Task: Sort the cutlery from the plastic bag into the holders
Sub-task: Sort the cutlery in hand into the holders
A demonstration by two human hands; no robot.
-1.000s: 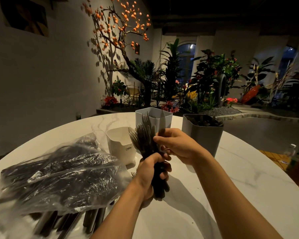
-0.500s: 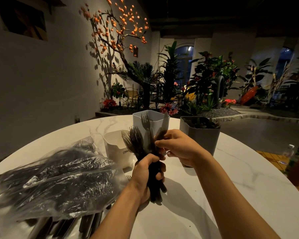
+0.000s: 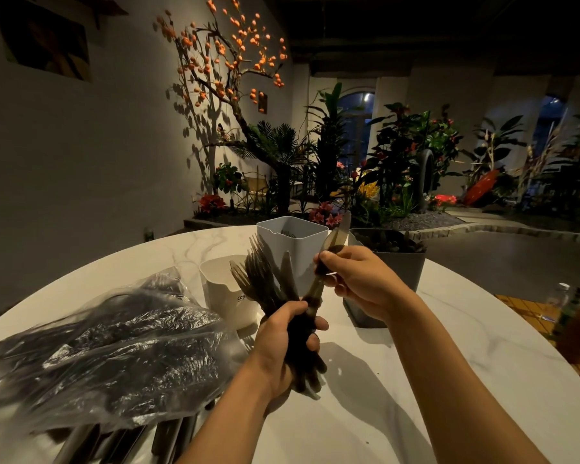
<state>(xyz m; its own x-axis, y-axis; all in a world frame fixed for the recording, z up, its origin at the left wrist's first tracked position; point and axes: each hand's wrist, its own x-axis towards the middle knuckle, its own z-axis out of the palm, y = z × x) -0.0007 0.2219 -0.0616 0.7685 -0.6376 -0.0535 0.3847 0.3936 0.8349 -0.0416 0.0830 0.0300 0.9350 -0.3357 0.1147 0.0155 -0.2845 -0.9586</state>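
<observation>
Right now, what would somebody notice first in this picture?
Probably the left hand in the middle, gripping a bunch of dark forks fanned upward, while the right hand pinches one knife out of it. Next, the crinkly plastic bag full of cutlery at lower left on the white table.

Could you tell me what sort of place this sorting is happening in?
Probably a dimly lit restaurant or event venue: a round marble table, an indoor garden of plants, and a decorative tree with orange lanterns against the wall.
</observation>
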